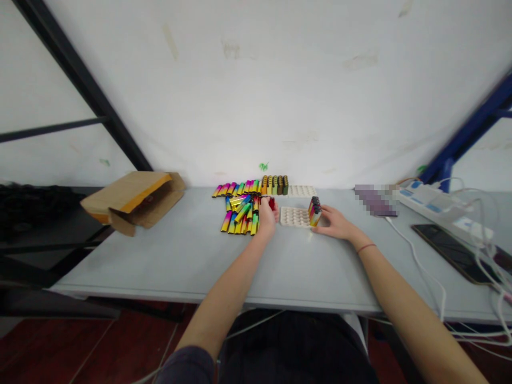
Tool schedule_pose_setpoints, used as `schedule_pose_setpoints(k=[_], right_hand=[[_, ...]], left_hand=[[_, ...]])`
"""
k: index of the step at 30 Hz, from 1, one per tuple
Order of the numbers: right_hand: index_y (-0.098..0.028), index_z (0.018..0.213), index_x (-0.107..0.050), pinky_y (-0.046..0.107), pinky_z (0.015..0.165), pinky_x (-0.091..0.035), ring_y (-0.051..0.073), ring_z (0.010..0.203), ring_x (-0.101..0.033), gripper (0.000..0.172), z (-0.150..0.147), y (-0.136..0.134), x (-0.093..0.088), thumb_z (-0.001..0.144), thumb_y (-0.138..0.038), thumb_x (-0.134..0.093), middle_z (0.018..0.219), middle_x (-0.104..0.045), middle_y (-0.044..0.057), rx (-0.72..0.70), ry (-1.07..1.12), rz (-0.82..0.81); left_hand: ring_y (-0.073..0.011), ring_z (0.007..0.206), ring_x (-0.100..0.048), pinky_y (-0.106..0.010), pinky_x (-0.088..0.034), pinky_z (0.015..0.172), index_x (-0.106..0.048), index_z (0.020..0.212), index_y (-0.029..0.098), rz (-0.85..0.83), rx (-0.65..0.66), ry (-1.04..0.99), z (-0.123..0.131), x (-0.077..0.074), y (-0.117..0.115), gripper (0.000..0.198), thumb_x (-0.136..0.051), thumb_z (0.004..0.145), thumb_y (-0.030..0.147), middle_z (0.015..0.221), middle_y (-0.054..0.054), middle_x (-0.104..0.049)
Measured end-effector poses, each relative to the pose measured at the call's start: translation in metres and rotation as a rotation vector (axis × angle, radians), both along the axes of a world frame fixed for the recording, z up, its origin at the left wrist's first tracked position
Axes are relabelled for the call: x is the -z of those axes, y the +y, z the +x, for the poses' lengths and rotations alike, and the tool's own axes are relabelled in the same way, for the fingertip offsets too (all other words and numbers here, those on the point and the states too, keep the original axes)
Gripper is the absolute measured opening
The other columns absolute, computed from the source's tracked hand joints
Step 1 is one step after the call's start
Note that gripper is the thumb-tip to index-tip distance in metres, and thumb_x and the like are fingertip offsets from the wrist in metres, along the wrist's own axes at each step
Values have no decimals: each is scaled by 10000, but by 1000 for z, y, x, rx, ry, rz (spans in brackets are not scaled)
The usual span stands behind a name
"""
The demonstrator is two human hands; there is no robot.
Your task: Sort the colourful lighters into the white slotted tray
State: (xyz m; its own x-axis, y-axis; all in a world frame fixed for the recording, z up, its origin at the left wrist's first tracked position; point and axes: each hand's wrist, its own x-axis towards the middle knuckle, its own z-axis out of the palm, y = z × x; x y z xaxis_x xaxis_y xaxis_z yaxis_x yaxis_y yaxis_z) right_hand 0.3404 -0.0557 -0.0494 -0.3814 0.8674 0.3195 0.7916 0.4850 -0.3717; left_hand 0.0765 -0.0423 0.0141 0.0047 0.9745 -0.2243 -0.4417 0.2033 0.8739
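A pile of rainbow-coloured lighters lies loose on the grey table. My left hand rests at the pile's right edge, its fingers closed around a lighter with a red top. A white tray with round holes lies between my hands. A few lighters stand upright at the tray's right end. My right hand lies beside them with its fingers touching them. Behind, a second white tray holds a row of upright lighters.
An open cardboard box lies on its side at the left. At the right are a power strip with white cables, a dark phone and a blurred purple object. A white wall stands close behind the table.
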Motion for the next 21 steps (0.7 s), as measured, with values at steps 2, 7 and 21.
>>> schedule_pose_setpoints(k=[2,7,21], right_hand=[[-171,1357,-692,566,1153,-468,412,1309,-614,698,0,1,1,813,-603,-757,1437,-641,195,5,3,11],[-155,1364,-692,598,1140,-470,435,1299,-617,733,0,1,5,791,-604,-780,1434,-641,216,-1,3,31],[-192,1374,-700,606,1145,-452,448,1340,-581,753,-2,-1,6,760,-612,-814,1456,-628,205,-7,-43,30]], left_hand=[[-71,369,-210,-209,-154,398,-385,593,220,14,-24,17,3,3,1,499,-338,1030,454,459,67,-273],[-91,454,-376,-212,-334,466,-488,772,217,243,-42,144,9,12,4,384,-411,1028,493,582,56,-446],[-255,1174,-679,-403,-466,1083,-719,1215,209,780,127,1037,21,25,8,254,-587,1006,264,1274,-97,-752]])
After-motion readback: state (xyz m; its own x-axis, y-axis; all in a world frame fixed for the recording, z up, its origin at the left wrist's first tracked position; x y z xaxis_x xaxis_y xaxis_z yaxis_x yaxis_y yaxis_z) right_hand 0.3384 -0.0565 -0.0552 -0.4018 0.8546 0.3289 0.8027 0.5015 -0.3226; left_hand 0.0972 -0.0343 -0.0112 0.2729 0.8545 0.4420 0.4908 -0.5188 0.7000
